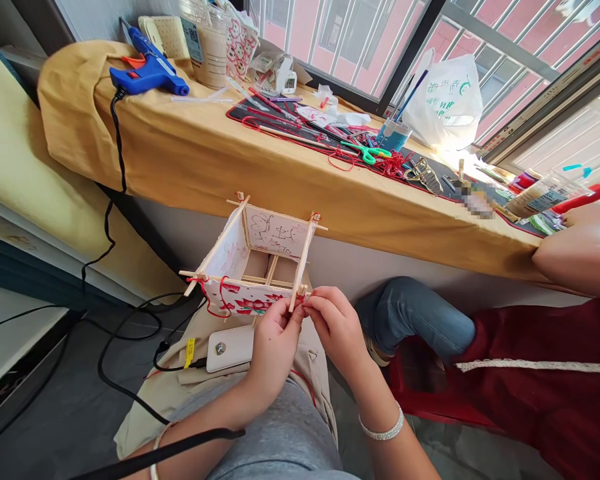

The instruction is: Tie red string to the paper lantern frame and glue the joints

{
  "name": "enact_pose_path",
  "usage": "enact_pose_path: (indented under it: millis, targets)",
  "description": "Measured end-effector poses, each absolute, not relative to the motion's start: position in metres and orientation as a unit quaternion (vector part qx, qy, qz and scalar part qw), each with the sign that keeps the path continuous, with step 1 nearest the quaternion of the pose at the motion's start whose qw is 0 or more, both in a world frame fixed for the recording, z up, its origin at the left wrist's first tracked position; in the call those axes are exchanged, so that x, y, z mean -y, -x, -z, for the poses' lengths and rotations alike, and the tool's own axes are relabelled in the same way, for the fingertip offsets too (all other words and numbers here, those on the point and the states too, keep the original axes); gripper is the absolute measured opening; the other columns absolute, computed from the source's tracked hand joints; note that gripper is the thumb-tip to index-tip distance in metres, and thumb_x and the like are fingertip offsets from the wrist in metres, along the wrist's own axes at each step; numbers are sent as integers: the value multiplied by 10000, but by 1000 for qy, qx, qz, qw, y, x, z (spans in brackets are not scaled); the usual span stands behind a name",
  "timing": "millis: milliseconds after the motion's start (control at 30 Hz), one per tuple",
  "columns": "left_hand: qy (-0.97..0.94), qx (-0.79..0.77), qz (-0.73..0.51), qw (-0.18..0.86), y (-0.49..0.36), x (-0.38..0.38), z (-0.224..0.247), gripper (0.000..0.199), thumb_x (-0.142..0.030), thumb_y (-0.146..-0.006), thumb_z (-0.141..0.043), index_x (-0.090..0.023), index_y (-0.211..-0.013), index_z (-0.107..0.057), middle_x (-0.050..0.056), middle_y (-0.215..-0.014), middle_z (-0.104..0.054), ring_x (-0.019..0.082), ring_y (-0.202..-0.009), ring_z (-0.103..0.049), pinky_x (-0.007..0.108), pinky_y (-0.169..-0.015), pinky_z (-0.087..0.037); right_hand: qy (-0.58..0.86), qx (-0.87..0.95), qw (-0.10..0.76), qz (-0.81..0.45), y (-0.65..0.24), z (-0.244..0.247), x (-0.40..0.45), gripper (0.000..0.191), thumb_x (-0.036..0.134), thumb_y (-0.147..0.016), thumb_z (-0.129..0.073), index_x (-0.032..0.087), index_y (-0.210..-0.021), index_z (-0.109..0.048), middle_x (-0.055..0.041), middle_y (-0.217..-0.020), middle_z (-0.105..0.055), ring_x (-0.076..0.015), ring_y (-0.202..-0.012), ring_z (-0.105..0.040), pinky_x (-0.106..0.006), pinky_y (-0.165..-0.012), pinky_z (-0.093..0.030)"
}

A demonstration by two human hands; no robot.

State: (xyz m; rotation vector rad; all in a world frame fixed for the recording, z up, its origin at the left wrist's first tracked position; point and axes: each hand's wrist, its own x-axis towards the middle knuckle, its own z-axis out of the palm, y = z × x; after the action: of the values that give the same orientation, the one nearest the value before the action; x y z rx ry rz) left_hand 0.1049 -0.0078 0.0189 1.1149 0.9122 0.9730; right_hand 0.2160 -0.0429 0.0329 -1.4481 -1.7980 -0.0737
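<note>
Black cord [116, 153] drops from a blue hot glue gun [147, 70] lying at the far left end of the worktop [230, 167], which is draped in mustard-yellow cloth. The cord runs over the front edge and down toward the floor. Along the back edge, by the window, stand a plastic cup [210, 57] and a black mat [253, 110] strewn with red thread, sticks and small tools.

Below the front edge, held over the person's lap and off the worktop, is a square lantern frame [275, 257] of wooden craft sticks. Its paper panels are drawn on in red and dark ink, red thread is tied at its corners, and slats cross its floor. A white power bank [230, 348] with a yellow tag [189, 352] lies on the lap just below it.

The left hand [275, 350] pinches the frame's near right corner between thumb and fingers. The right hand [335, 330] pinches the same corner from the other side, its fingertips almost meeting those of the left. Whether thread lies between them is too small to tell. A silver bracelet [383, 427] circles the right wrist.

Farther right, green-handled scissors [365, 152] lie on the mat, and a white plastic bag [445, 100] stands at the back edge. A co-worker's denim knee [415, 320] and dark red skirt [530, 393] fill the lower right, and the co-worker's hand [585, 227] rests at the worktop's right end, near the front edge.
</note>
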Motion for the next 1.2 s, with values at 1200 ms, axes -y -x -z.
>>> enact_pose_path:
  millis: [1200]
  targets:
    - [-409,-399,-419,706,-106,9,-18,269,-365,-706,-656,-156,-873,-666,46,-831,-664,155,-752,-585,243,-679,-463,713,606,346,-63,-202,-44,41,140,125,-856,-408,185,-745,-469,-49,-784,-525,-181,-746,-485,-311,-660,-432]
